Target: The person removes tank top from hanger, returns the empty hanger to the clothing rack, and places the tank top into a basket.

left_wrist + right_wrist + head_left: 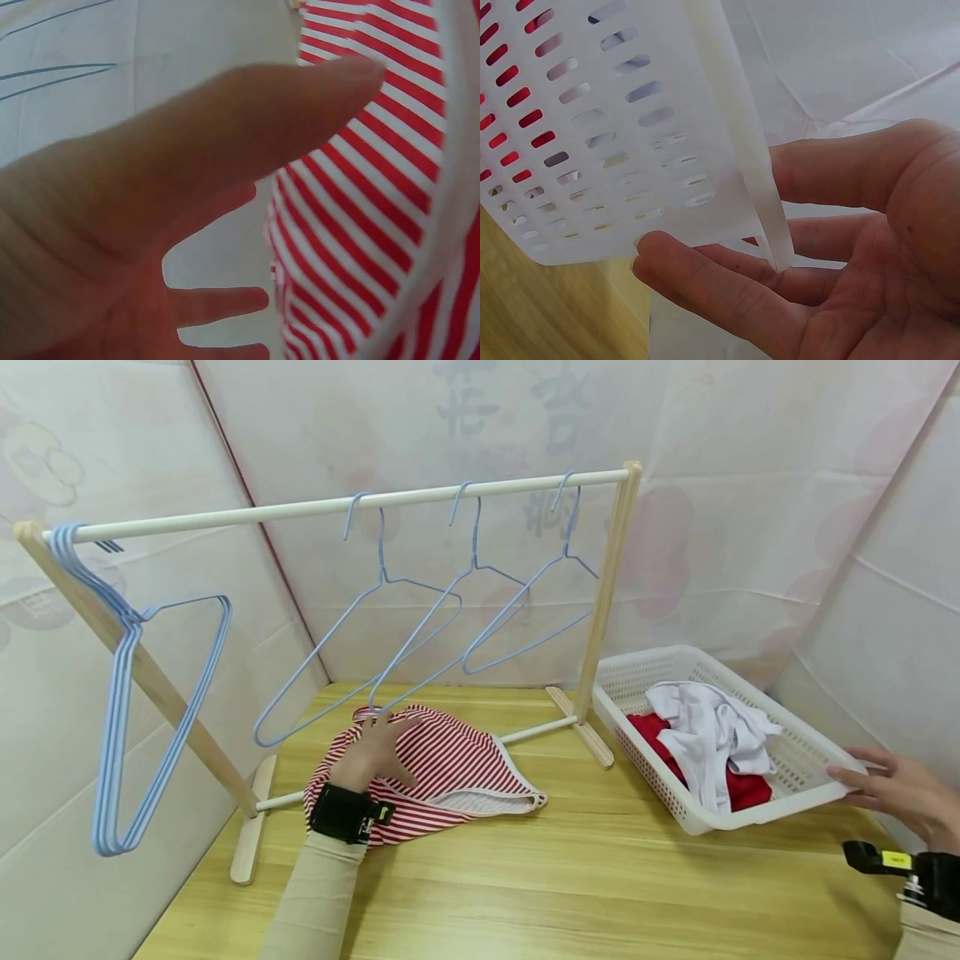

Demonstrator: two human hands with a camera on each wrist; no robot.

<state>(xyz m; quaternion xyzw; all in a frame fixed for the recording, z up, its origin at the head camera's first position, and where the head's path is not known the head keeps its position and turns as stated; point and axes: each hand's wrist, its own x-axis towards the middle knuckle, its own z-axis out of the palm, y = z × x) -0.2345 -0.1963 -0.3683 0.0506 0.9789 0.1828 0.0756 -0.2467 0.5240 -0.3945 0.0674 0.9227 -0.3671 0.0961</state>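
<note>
A red-and-white striped garment (pixel 457 752) with white trim lies on the table under the rack. My left hand (pixel 371 752) rests over its upper left part, fingers spread; in the left wrist view the thumb (pixel 300 97) extends across the stripes. At the right, my right hand (pixel 903 793) grips the near right corner of a white plastic basket (pixel 787 716). The right wrist view shows the thumb at the rim and fingers under the perforated wall (pixel 697 150). Inside the basket, a crumpled white garment (pixel 712 735) lies partly over a red one (pixel 750 791).
A wooden rack with a white rod (pixel 300 512) stands across the table (pixel 525 885). Three blue hangers hang apart, including a middle hanger (pixel 420 635) above the striped garment. Several more hangers (pixel 120 710) are bunched at the left end. Cloth-covered walls surround the table.
</note>
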